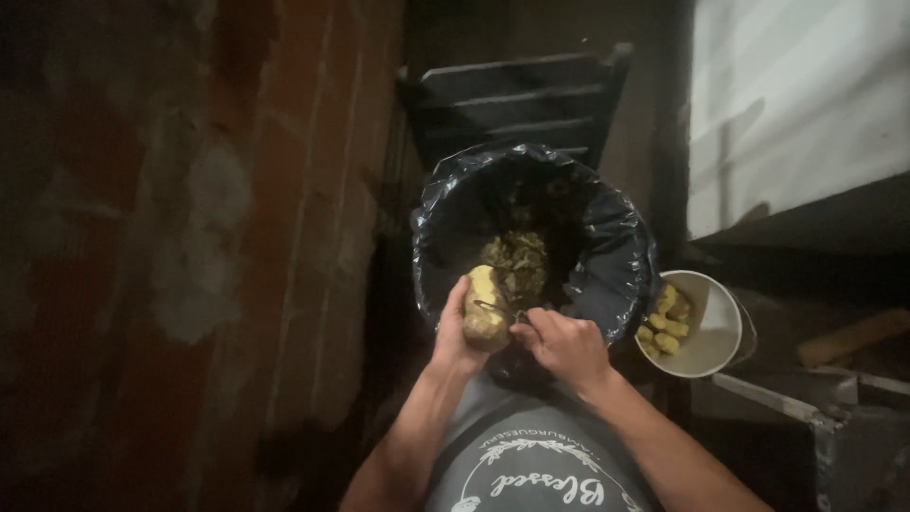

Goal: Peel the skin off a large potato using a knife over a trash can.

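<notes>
My left hand (457, 334) grips a partly peeled potato (484, 303), yellow at the top and brown lower down, over the near rim of a bin lined with a black bag (607, 256). My right hand (561, 343) is closed on a small peeler whose blade (519, 318) touches the potato's right side. Potato peelings (517, 261) lie at the bottom of the bin.
A white bucket (716, 332) with several peeled yellow potato pieces (664, 322) stands just right of the bin. A dark slatted crate (517, 95) sits behind the bin. A brick wall (190, 237) fills the left; a pale surface (796, 104) is at upper right.
</notes>
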